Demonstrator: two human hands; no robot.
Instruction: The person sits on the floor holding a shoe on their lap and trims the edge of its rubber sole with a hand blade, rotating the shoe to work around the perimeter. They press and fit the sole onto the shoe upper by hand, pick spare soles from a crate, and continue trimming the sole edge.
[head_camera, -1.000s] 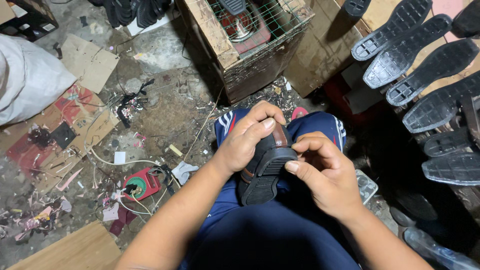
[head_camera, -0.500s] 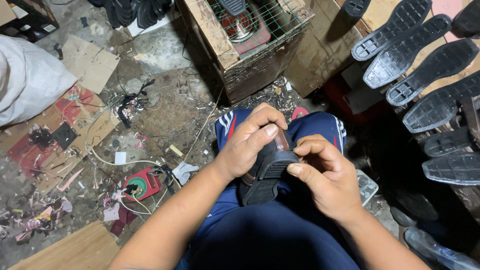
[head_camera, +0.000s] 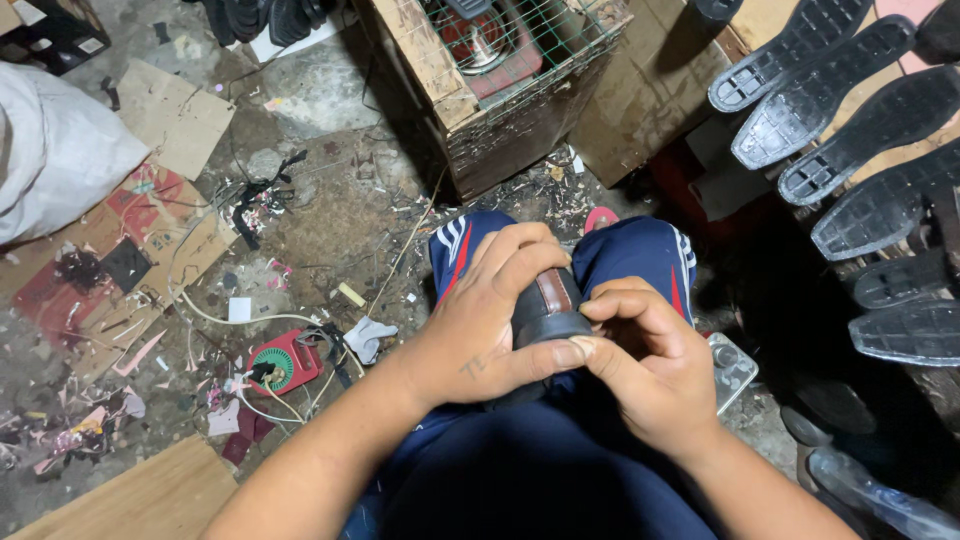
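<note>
Left hand (head_camera: 490, 320) and right hand (head_camera: 640, 370) curled together, fingers clenched.

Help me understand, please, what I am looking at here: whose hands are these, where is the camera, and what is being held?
The camera sits on a person's head and looks down at their lap, so both hands are their own. The left hand wraps around a dark shoe with a brown strip, and the right hand pinches its edge with the fingertips. The shoe rests above blue trousers. Below lies a dirty floor with scraps, cardboard, a white cable and a small red device. Ahead stands a wooden crate topped with wire mesh; at right, black shoe soles lie in a row.
</note>
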